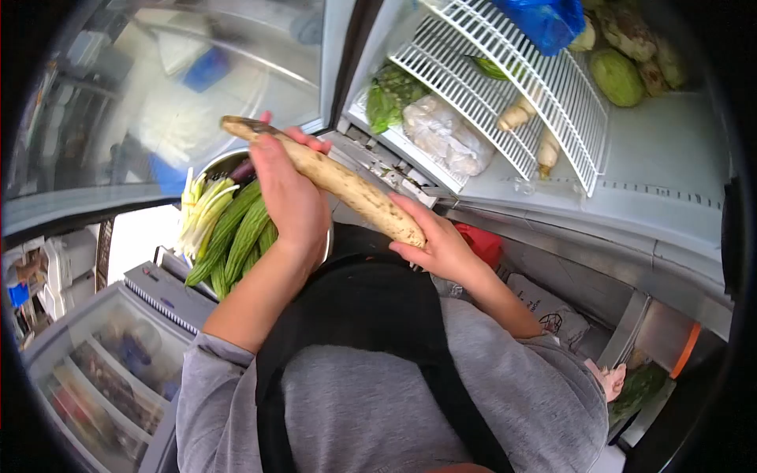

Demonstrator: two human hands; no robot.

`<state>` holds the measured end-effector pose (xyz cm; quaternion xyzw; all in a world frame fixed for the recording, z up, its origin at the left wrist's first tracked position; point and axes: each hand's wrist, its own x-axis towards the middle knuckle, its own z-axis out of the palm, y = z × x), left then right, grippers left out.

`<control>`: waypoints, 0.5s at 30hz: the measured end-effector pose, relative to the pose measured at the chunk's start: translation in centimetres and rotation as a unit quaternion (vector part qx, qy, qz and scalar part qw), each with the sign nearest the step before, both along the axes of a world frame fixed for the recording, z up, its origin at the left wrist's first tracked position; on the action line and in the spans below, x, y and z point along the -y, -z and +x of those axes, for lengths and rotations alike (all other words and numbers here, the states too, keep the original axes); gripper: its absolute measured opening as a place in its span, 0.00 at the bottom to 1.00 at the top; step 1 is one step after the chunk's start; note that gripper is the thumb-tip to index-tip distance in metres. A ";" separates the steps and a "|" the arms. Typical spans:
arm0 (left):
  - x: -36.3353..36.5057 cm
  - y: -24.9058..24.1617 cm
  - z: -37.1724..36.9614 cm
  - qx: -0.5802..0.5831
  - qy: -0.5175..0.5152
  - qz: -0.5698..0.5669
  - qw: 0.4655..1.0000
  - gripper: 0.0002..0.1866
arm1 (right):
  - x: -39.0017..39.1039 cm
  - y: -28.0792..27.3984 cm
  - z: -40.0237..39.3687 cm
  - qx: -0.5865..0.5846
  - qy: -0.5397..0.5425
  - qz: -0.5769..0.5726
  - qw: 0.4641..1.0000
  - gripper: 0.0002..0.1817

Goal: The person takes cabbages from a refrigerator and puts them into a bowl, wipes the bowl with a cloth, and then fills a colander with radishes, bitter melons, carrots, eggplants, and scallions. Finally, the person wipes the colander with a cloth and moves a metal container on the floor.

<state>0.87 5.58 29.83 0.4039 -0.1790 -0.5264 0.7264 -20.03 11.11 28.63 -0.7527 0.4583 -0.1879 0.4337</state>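
Note:
A long, pale root vegetable (pixel 343 183) with brown spots lies across both my hands, tilted with its darker, narrower end up at the left. My left hand (pixel 290 189) is closed around its upper part. At the thicker lower end, my right hand (pixel 434 240) grips it between thumb and fingers. Below my left hand is a round metal container (pixel 206 165), partly hidden by my arm. Several long, ridged green gourds (pixel 236 232) lie in it beside a bundle of pale-stemmed greens (pixel 203 209) and something dark purple (pixel 243 171).
An open fridge has white wire shelves (pixel 465 67) with pale roots (pixel 517 115), a bagged item (pixel 448 134) and leafy greens (pixel 386 106). A round green vegetable (pixel 617 77) and a blue bag (pixel 544 24) sit higher. The glass door (pixel 260 79) stands at left, above a glass-topped chest (pixel 102 370).

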 end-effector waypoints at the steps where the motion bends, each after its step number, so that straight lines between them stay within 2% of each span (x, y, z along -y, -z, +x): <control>1: -0.2 0.8 -0.2 0.047 0.084 -0.006 0.995 0.26 | -0.8 1.8 -1.3 0.008 0.025 -0.045 0.999 0.39; 2: -0.4 3.3 0.0 0.126 0.122 -0.086 0.981 0.30 | -2.0 3.8 -2.6 0.019 0.100 -0.045 0.994 0.38; 3: -0.7 4.2 0.7 0.125 0.123 -0.088 0.981 0.30 | -3.2 6.1 -4.0 0.032 0.173 -0.044 0.983 0.38; 4: -1.4 4.8 1.6 0.265 0.177 -0.058 0.946 0.31 | -4.3 8.3 -5.4 0.021 0.238 -0.057 0.969 0.37; 5: -2.1 5.3 2.5 0.400 0.226 -0.026 0.888 0.33 | -5.3 10.8 -7.1 0.052 0.307 -0.058 0.948 0.37; 6: -2.5 5.7 3.4 0.463 0.224 -0.001 0.857 0.31 | -6.0 12.1 -8.4 0.034 0.359 -0.073 0.930 0.37; 7: -2.9 5.4 4.5 0.464 0.223 0.000 0.857 0.31 | -6.3 12.6 -9.4 0.016 0.408 -0.088 0.909 0.36; 9: -4.0 4.4 6.7 0.543 0.357 0.077 0.756 0.26 | -5.5 10.9 -10.0 0.138 0.520 0.019 0.842 0.35; 10: -4.8 5.2 7.7 0.541 0.359 0.081 0.756 0.26 | -4.3 8.5 -9.8 0.136 0.546 0.050 0.825 0.33; 12: -6.8 7.1 9.7 0.693 0.340 0.026 0.635 0.21 | -2.5 9.6 -13.7 -0.006 0.516 -0.164 0.841 0.33; 14: -8.4 7.5 11.0 0.704 0.343 0.047 0.620 0.21 | 0.9 6.7 -15.0 0.004 0.540 -0.133 0.831 0.33; 15: -9.0 7.5 11.6 0.717 0.343 0.062 0.604 0.21 | 2.6 6.4 -16.2 -0.027 0.548 -0.160 0.820 0.32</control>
